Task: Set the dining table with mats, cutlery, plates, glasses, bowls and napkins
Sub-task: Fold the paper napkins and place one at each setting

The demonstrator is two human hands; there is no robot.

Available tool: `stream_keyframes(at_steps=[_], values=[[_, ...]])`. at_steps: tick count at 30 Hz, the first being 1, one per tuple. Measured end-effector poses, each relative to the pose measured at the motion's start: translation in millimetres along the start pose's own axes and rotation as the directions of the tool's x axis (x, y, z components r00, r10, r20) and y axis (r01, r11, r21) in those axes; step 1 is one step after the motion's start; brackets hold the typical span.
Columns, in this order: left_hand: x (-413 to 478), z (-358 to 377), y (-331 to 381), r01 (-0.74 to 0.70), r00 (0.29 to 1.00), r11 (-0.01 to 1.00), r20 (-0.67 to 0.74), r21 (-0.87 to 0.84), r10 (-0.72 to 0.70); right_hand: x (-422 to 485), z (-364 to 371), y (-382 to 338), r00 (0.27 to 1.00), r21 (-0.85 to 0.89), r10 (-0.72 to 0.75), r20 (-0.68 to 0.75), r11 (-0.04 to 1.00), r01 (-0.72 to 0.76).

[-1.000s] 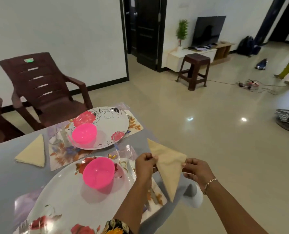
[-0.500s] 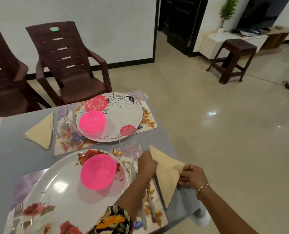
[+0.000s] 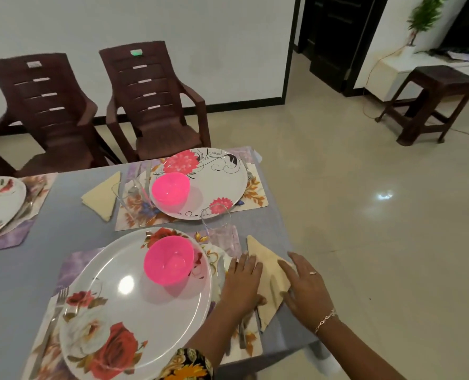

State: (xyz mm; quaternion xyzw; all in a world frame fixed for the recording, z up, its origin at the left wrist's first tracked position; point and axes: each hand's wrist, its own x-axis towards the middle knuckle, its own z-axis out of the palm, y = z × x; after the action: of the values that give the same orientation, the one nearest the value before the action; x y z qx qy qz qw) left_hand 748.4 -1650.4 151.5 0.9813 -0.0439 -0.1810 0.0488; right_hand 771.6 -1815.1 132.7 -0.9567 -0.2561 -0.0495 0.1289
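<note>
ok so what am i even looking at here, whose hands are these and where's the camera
There is no machine here. These are a person's two bare hands, filmed by one wide-angle camera worn on their head, looking forward and down. Every picture is that same view, and the largest shows the present moment.

The left hand and right hand rest with straight fingers on a folded beige napkin, which lies on the grey table. Neither hand holds anything.

Beside the napkin is a place setting: a floral mat, a large plate with a pink bowl on it, and a clear glass. A second plate sits beyond, near brown chairs.
</note>
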Motion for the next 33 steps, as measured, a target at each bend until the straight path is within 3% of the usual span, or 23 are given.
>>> stream_keyframes(at_steps=[3, 6, 11, 14, 18, 21, 23, 25, 27, 29, 31, 33], values=[[-1, 2, 1, 0.006, 1.000, 1.000, -0.010, 0.015, -0.006, -3, 5, -2, 0.990, -0.006, -0.100, 0.100, 0.995, 0.101], [-4, 2, 3, 0.014, 0.999, 0.999, -0.029, 0.033, -0.013, -8, 9, -2, 0.967, -0.023, -0.107, 0.231, 0.993, 0.116], [-29, 13, -3, 0.093, 0.937, 0.995, -0.341, 0.046, -0.072, -15, 0, -14, 0.957, -0.006, -0.197, 0.215, 0.979, 0.203], [-65, 30, -15, 0.170, 0.883, 0.985, -0.441, -0.022, -0.162, -20, -2, -34, 0.915, 0.036, -0.313, 0.255, 0.949, 0.314], [-135, 50, -39, 0.367, 0.808, 0.907, -0.413, -0.206, -0.420, -31, 6, -73, 0.828, 0.091, -0.491, 0.272, 0.869, 0.486], [-187, 74, -59, 0.480, 0.637, 0.781, -0.454, -0.398, -0.623, -43, 17, -107, 0.772, 0.132, -0.591, 0.231, 0.806, 0.577], [-215, 93, -68, 0.585, 0.542, 0.662, -0.380, -0.469, -0.749, -52, 24, -124, 0.752, 0.145, -0.633, 0.183, 0.774, 0.617], [-236, 111, -77, 0.685, 0.513, 0.536, -0.195, -0.494, -0.836, -61, 29, -138, 0.747, 0.106, -0.624, 0.227, 0.779, 0.618], [-249, 119, -80, 0.760, 0.490, 0.493, -0.125, -0.423, -0.863, -69, 30, -149, 0.768, 0.041, -0.573, 0.287, 0.808, 0.588], [-259, 118, -81, 0.792, 0.512, 0.494, -0.051, -0.358, -0.857, -73, 30, -154, 0.787, -0.004, -0.527, 0.320, 0.830, 0.558], [-262, 116, -82, 0.759, 0.565, 0.551, -0.072, -0.347, -0.822, -76, 34, -156, 0.799, -0.022, -0.477, 0.367, 0.854, 0.520], [-262, 119, -86, 0.752, 0.562, 0.549, -0.081, -0.364, -0.823, -77, 27, -163, 0.784, -0.088, -0.433, 0.445, 0.850, 0.519]])
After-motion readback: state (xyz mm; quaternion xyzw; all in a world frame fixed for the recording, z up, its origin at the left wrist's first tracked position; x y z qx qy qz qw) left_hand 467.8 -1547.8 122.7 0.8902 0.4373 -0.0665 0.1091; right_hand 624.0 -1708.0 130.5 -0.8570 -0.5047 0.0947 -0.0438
